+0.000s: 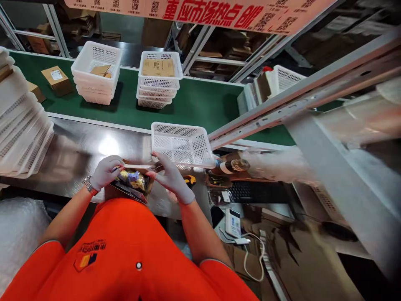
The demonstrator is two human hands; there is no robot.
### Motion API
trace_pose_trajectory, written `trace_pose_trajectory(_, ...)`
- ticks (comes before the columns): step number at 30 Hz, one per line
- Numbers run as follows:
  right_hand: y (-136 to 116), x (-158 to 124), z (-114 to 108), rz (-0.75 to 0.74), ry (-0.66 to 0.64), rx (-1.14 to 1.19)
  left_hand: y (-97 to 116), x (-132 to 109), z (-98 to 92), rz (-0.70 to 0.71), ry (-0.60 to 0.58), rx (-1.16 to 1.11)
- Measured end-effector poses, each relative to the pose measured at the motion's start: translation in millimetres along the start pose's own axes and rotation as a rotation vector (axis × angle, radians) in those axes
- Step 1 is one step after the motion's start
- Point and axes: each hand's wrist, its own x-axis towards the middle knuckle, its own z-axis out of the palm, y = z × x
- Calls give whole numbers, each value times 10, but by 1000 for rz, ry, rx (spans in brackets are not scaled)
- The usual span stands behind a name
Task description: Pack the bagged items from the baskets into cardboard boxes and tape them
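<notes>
Held against my front is a small open cardboard box (150, 189), with colourful yellow and blue packets (134, 176) inside. My left hand (107, 172), in a pale glove with red-tinged fingertips, is closed on the box's left far corner. At the other side, my right hand (173, 177), gloved the same way, grips the right end of the raised flap between thumb and fingers. Just beyond my right hand, a white perforated basket (181, 146) sits at the edge of the steel table (72, 167). A yellow and black tape tool (189, 180) lies beside my right wrist.
Stacked white baskets (97, 79) and a second stack (159, 83) stand on the green conveyor belt (206, 102), near a carton (57, 80). A tall basket stack (21, 129) is at left. A metal beam (300, 92) crosses on the right, above a keyboard (258, 192).
</notes>
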Motion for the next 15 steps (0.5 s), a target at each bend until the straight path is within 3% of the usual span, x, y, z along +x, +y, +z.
trace_pose_trajectory(3,5,-31,33,-129,45,-51,30,107,106,118,-118,77)
trace_pose_trajectory(6,282,11,-5,-148,203,-144,15,95,156,43,-115,183)
trace_pose_trajectory(8,625,88,-118,-32,414,-261,-38,10,152,-125,-56,297)
trace_pose_trajectory(10,1025,186,-260,186,499,-384,-106,-106,125,-331,-36,414)
trace_pose_trajectory(13,1534,267,-400,478,371,-434,-163,-250,54,-638,-185,526)
trace_pose_trajectory(15,1712,189,-378,540,344,-364,-152,-294,-4,-804,-367,545)
